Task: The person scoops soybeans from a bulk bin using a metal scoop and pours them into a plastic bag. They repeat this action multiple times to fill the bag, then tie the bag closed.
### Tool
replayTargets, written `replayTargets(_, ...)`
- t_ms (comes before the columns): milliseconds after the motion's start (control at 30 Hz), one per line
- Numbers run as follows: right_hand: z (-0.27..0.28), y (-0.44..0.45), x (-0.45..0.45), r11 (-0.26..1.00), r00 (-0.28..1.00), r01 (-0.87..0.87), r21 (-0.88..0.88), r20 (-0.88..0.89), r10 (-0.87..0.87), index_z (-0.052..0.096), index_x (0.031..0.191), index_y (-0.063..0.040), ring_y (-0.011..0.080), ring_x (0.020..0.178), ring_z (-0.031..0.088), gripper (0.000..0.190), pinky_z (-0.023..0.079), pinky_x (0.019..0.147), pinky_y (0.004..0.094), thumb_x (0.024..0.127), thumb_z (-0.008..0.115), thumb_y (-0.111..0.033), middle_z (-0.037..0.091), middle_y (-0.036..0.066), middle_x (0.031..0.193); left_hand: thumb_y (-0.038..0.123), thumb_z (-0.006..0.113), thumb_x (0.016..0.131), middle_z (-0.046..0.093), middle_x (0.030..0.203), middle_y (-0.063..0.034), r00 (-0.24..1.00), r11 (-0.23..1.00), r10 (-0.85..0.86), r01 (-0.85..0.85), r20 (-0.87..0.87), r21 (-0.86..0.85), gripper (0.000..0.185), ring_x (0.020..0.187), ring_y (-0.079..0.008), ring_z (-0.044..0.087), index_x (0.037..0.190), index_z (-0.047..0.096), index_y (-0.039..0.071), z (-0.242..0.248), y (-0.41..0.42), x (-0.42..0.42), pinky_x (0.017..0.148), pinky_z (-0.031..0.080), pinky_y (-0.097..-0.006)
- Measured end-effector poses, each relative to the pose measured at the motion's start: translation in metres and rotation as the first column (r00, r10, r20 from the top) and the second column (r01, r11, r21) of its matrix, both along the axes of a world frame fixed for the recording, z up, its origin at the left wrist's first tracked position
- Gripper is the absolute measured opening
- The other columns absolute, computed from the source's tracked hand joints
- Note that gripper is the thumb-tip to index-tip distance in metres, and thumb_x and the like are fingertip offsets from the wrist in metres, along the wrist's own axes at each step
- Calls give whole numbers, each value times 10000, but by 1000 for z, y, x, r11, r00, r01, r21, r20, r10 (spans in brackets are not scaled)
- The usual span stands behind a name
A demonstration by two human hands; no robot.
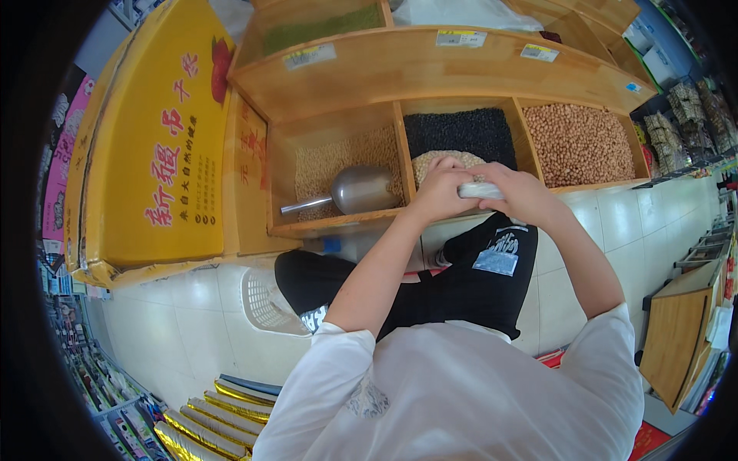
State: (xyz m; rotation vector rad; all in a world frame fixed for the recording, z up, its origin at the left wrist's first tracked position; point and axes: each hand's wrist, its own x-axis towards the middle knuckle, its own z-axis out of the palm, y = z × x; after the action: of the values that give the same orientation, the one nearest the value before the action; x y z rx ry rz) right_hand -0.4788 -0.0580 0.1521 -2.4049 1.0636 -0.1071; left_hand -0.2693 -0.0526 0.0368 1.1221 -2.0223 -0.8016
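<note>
Both of my hands meet over the front edge of the middle wooden bin. My left hand point(435, 185) and my right hand point(507, 187) are closed on a bundle of clear plastic point(481, 191), seemingly the gathered part of a bag. Just beyond my fingers a rounded mass of pale beans point(447, 157) rests against black beans point(461, 132); whether it lies inside the bag, I cannot tell. In the bin to the left a metal scoop point(363, 190) lies on tan beans point(346, 151), its handle pointing left. Reddish-brown peanuts or beans point(579, 144) fill the bin to the right.
Wooden dividers point(405, 155) separate the bins. A higher tier behind holds green beans point(323, 27) and a plastic sheet point(461, 12). A yellow printed box point(167, 150) stands at the left. A white plastic basket point(268, 305) is on the floor beside my leg; a wooden cabinet point(674, 340) stands at the right.
</note>
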Motion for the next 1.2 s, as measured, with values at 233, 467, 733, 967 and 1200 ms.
replayTargets(233,-84,23,-44,668,764,331,667,227,-605,607,1012,-47,206,635,612,215,486,586,350,1049,629,-258,644,70,770,293,887,770,684,1052,-63,991,1000,-26,25,-129,-9,233,1204,-301,560,941,781,174,9,11,-7,1112,377,-462)
replayTargets(467,-123,93,4,119,308,-572,811,348,-886,672,1162,6,427,1303,609,378,479,1126,524,1073,470,-300,720,246,1210,261,746,926,713,1022,-54,979,988,-143,134,-143,-73,115,1178,-293,573,972,784,162,-5,1,0,1103,375,-464)
replayTargets(733,-30,105,39,961,887,105,-255,461,26,697,1120,-117,313,1047,675,251,501,979,460,896,783,-191,719,85,1132,305,605,1016,696,967,-48,991,985,-135,132,-19,-115,256,1108,-297,573,935,730,97,-12,-6,-3,1115,342,-486)
replayTargets(967,-61,45,-8,901,849,431,40,321,-420,724,1018,-72,258,782,669,158,527,720,390,971,720,-223,680,83,911,293,633,1005,687,956,-43,988,987,-140,133,-70,-95,235,1105,-293,578,923,725,93,-3,-4,-1,1071,380,-464)
replayTargets(1200,-113,46,-33,-99,225,-534,839,28,-974,587,941,-109,167,544,475,269,405,501,316,1062,505,-335,497,-23,692,185,825,817,714,997,-36,980,990,-128,117,-152,-76,128,1130,-275,624,911,747,150,5,7,-4,1096,396,-454)
